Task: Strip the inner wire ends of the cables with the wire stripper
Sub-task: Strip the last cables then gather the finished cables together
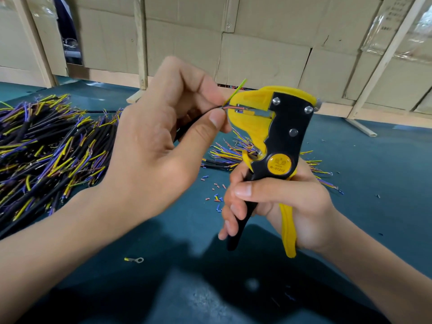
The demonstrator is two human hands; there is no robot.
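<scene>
While most print in the frame was too blurred to read, the round yellow badge on the wire stripper carried a number that looked like "6-01212", under a small emblem that could not be made out. Faint lines of writing sat on a cardboard box at the upper right, illegible. At centre right, the right hand had its fingers curled round the stripper's black and yellow handles, head pointing up. Left of it, the left hand pinched a black cable between thumb and forefinger, its thin reddish inner wire reaching into the stripper's jaws while a yellow-green wire angled upward. A heap of cables lay at the left on the teal table, with cut insulation bits between the hands.
</scene>
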